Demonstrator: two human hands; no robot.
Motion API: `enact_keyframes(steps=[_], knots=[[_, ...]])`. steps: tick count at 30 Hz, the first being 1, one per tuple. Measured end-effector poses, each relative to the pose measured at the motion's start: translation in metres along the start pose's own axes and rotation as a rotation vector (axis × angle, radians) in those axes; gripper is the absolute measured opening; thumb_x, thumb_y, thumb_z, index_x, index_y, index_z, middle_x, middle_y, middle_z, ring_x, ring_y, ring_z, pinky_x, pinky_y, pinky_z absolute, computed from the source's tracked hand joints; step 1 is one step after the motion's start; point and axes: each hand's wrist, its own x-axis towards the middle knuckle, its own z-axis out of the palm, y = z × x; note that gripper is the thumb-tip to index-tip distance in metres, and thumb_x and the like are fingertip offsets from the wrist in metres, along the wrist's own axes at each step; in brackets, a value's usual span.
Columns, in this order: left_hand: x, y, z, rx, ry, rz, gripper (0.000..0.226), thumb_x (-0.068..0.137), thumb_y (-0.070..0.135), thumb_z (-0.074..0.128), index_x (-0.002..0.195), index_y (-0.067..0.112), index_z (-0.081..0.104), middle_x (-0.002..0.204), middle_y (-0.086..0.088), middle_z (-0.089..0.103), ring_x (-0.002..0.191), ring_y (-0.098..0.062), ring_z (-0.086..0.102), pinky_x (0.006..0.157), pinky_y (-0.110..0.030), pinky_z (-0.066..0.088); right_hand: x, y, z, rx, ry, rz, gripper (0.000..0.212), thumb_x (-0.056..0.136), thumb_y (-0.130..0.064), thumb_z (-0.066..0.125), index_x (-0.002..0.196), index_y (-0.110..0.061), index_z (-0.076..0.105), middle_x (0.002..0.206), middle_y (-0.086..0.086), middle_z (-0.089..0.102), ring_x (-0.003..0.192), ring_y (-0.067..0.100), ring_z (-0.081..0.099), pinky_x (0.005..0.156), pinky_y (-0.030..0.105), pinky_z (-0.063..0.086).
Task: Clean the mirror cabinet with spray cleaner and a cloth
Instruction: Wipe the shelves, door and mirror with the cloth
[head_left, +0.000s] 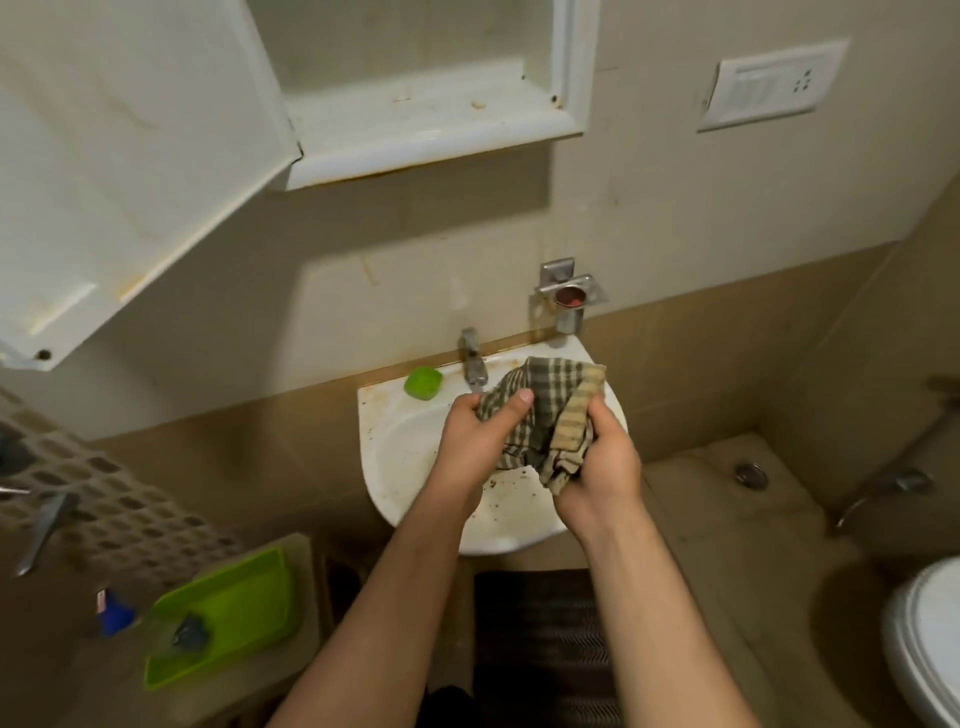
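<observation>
**Over the sink, cloth in both hands, cabinet straight above**

Above the sink (395, 447) I hold the checked cloth (550, 405) bunched between my two hands; my left hand (475, 441) grips its left side with the thumb (519, 401) pressed over the top, and my right hand (597, 467) has its fingers clamped on the right side, a loose corner hanging down between them; the cloth has no clear long axis as it is crumpled.

What matters for the next move is that the cabinet (431, 130) is on the wall directly above and beyond my hands, well apart from the cloth; its stained bottom shelf runs left to right; its door (130, 156) hangs open to the left with the inner face toward me, so I cannot see the mirror side. I judge the left hand to be nearer the door and the right hand nearer the right frame; either could lift the cloth to the shelf.

Between hands and shelf, the tap (472, 364) is just behind the cloth and a metal holder (569, 299) sticks out from the wall to its right; both could catch the cloth on the way up. A green lump (423, 383) sits on the sink rim left of the tap. Low on my left lies a green tray (234, 608) with a blue-capped thing (114, 613) beside it; I cannot tell whether that is the spray; a toilet (930, 639) shows at far right.
</observation>
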Motion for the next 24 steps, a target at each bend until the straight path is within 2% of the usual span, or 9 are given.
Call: enact_keyframes(steps=[3,6,8,10,12,16,18,21,24], knots=[[0.015,0.007,0.002,-0.039,-0.139,-0.035,0.042,0.09,0.037,0.079,0.122,0.012,0.069,0.11,-0.004,0.079,0.103,-0.02,0.076,0.081,-0.031,0.061,0.01,-0.017,0.0,0.078,-0.027,0.073,0.054,0.11,-0.042,0.037,0.131,-0.003,0.068,0.129,0.021,0.07,0.119,0.035,0.069,0.105,0.049,0.051],[0.036,0.013,0.01,-0.001,-0.235,0.038,0.054,0.084,0.047,0.081,0.127,0.018,0.068,0.119,0.0,0.077,0.113,-0.018,0.073,0.099,-0.039,0.056,0.03,-0.027,0.01,0.081,0.034,0.029,0.051,0.11,-0.042,0.041,0.131,-0.003,0.066,0.125,0.02,0.072,0.113,0.035,0.072,0.099,0.048,0.054],[0.049,0.023,0.016,0.053,-0.196,0.063,0.096,0.071,0.069,0.082,0.148,0.022,0.05,0.141,0.013,0.059,0.13,-0.008,0.058,0.111,-0.037,0.047,0.044,-0.031,0.026,0.028,0.073,-0.053,0.047,0.109,-0.041,0.045,0.126,-0.005,0.069,0.119,0.018,0.075,0.106,0.032,0.075,0.09,0.046,0.057],[0.056,0.036,0.024,0.079,-0.165,0.047,0.129,0.057,0.091,0.071,0.162,0.033,0.022,0.144,0.023,0.036,0.131,0.005,0.042,0.106,-0.024,0.042,0.057,-0.032,0.044,-0.076,0.059,-0.115,0.043,0.108,-0.04,0.047,0.12,-0.007,0.072,0.114,0.014,0.077,0.102,0.028,0.077,0.085,0.043,0.058],[0.063,0.055,0.027,-0.071,-0.223,0.07,0.119,0.059,0.093,0.067,0.158,0.036,0.033,0.146,0.024,0.043,0.125,0.011,0.052,0.095,-0.014,0.047,0.066,-0.032,0.069,-0.266,-0.052,-0.151,0.04,0.106,-0.043,0.05,0.114,-0.014,0.078,0.117,0.009,0.077,0.107,0.023,0.075,0.092,0.042,0.056],[0.082,0.1,0.03,-0.708,-0.15,0.027,0.049,0.085,0.057,0.07,0.114,0.019,0.081,0.116,0.0,0.076,0.113,-0.01,0.071,0.089,-0.026,0.058,0.069,-0.053,0.139,-0.824,-0.366,-0.227,0.028,0.092,-0.054,0.054,0.097,-0.045,0.08,0.111,-0.018,0.077,0.11,-0.003,0.069,0.102,0.026,0.05],[0.087,0.126,0.023,-0.929,-0.138,0.068,0.04,0.096,0.045,0.058,0.099,0.014,0.084,0.104,-0.006,0.079,0.097,-0.011,0.077,0.07,-0.022,0.06,0.07,-0.074,0.173,-1.097,-0.523,-0.347,0.039,0.095,-0.06,0.048,0.098,-0.033,0.077,0.101,-0.012,0.078,0.101,0.002,0.071,0.094,0.03,0.053],[0.082,0.181,0.009,-0.961,-0.057,0.26,0.052,0.09,0.043,0.059,0.13,0.011,0.07,0.125,-0.012,0.074,0.111,-0.022,0.073,0.077,-0.03,0.062,0.071,-0.112,0.227,-1.328,-0.71,-0.68,0.055,0.096,-0.063,0.039,0.091,-0.02,0.071,0.088,-0.007,0.074,0.083,0.006,0.068,0.081,0.035,0.055],[0.07,0.242,0.007,-0.806,0.081,0.512,0.053,0.096,0.04,0.054,0.143,0.015,0.057,0.133,-0.015,0.069,0.122,-0.032,0.067,0.091,-0.043,0.059,0.071,-0.161,0.28,-1.269,-0.817,-1.086,0.04,0.106,-0.043,0.041,0.107,-0.021,0.075,0.107,-0.007,0.075,0.1,0.004,0.067,0.09,0.027,0.053]])
